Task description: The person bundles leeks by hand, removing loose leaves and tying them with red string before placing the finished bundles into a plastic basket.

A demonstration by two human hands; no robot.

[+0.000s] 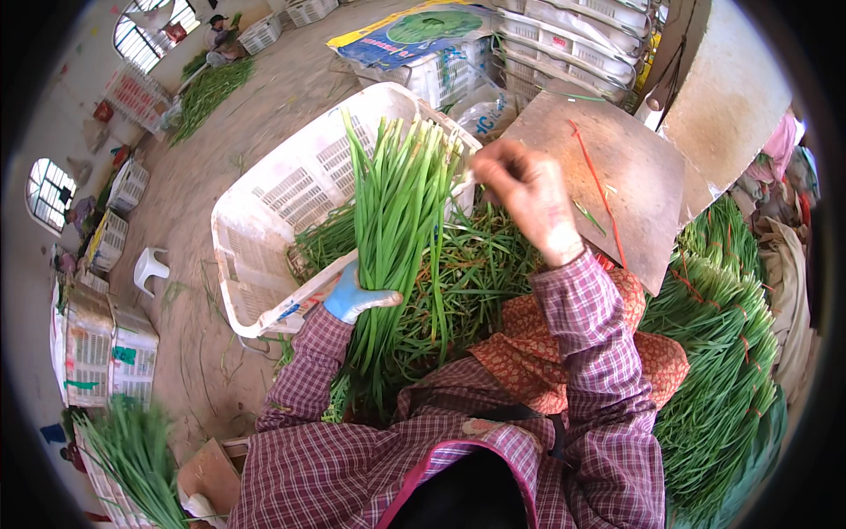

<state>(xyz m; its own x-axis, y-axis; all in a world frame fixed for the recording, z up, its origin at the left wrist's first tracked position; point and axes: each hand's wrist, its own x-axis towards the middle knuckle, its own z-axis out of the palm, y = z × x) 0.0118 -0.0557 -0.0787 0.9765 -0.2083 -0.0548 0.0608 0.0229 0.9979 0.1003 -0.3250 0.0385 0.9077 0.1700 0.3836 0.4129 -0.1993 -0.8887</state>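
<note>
My left hand [357,298], in a blue-and-white glove with its fingertips showing, is wrapped round the lower middle of a bunch of garlic chives [397,203]. The bunch stands nearly upright, pale cut ends at the top, leaves hanging toward my lap. To its right my right hand [529,194] is raised, bare, its fingers curled into a pinch; what they hold, if anything, cannot be made out. Behind the bunch sits a white plastic crate [264,185] with more chives inside. Loose chives and trimmings [476,256] lie below my right hand.
A brown board [643,167] with a red tie [597,181] across it lies at the right. Tied chive bundles [714,353] are piled beside my right leg. Stacked white crates [568,44] stand behind. A white stool [150,269] is at the left; a person [218,37] sits far off.
</note>
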